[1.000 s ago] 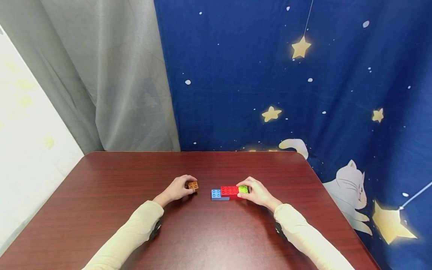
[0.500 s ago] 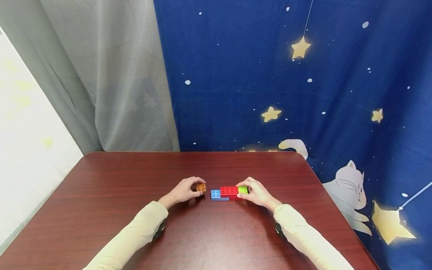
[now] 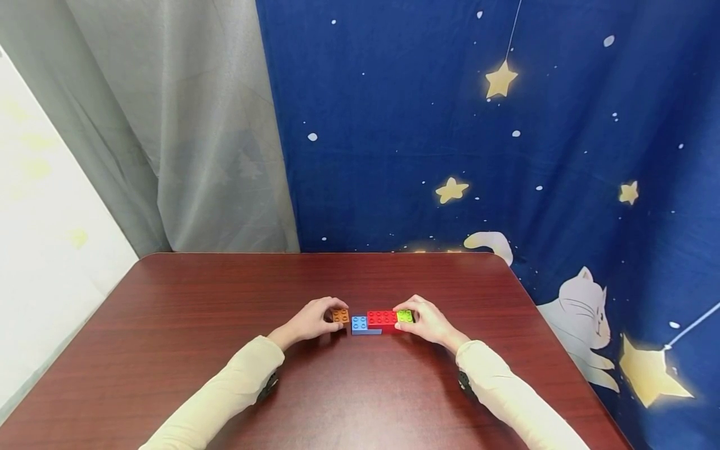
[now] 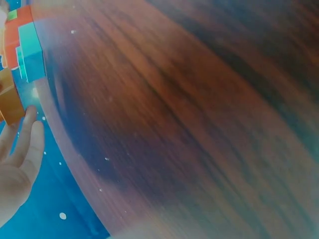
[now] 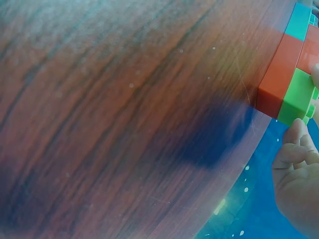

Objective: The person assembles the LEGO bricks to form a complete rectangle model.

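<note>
My left hand (image 3: 308, 320) pinches an orange toy building brick (image 3: 340, 315) between thumb and fingers, just left of a joined row of bricks. The brick seems raised a little off the table in the left wrist view. The row's left end is a blue brick (image 3: 359, 323), with a red brick (image 3: 382, 318) standing higher over part of it. At the right end, a lime green brick (image 3: 404, 316) sits on a lower red brick (image 5: 279, 74). My right hand (image 3: 430, 322) grips the green end, thumb in front and fingers behind.
The row lies on a dark red-brown wooden table (image 3: 360, 387). Its far edge meets a grey curtain (image 3: 219, 125) and a blue star-patterned curtain (image 3: 382, 125). A white surface (image 3: 50, 237) stands along the left side.
My left hand has moved right with the orange brick, from well apart to close beside the blue brick. The right hand and the joined row have stayed in place.
</note>
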### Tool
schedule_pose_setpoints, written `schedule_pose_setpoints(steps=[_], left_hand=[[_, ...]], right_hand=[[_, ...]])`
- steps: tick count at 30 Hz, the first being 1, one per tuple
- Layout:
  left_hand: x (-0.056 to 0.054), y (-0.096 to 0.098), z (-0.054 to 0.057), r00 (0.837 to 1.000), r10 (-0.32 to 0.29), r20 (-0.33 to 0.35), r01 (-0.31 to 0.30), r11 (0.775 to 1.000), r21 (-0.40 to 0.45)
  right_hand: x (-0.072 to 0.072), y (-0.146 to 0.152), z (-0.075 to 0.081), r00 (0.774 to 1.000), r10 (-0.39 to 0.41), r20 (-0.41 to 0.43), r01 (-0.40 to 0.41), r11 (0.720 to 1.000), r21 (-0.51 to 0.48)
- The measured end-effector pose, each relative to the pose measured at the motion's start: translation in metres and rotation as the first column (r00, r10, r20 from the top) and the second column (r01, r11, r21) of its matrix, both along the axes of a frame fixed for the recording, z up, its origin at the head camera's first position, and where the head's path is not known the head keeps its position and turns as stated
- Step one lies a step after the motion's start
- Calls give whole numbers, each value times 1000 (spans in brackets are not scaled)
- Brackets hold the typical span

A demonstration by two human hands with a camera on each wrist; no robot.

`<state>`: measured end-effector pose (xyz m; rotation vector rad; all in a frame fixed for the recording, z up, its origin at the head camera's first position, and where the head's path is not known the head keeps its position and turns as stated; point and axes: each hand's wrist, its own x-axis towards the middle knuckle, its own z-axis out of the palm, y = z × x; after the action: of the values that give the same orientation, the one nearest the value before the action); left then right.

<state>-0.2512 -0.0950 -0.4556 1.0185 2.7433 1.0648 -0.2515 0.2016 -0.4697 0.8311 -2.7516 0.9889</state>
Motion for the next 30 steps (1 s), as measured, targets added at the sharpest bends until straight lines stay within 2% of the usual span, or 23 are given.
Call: schedule_pose_setpoints(steps=[5,15,30], left_hand=[[0,5,1,1000,8,17,-8,1000,-1],[1,13,2,999,-5,-31,5,1000,-1],[-2,25,-4,995,-22,-96,18,999,-48]], right_hand=[[0,0,0,1000,3,-5,-3,1000,-10],[1,-1,0,1000,-2,1,3,1000,-15],[1,-1,1,1000,-3,5,3,1000,-9]])
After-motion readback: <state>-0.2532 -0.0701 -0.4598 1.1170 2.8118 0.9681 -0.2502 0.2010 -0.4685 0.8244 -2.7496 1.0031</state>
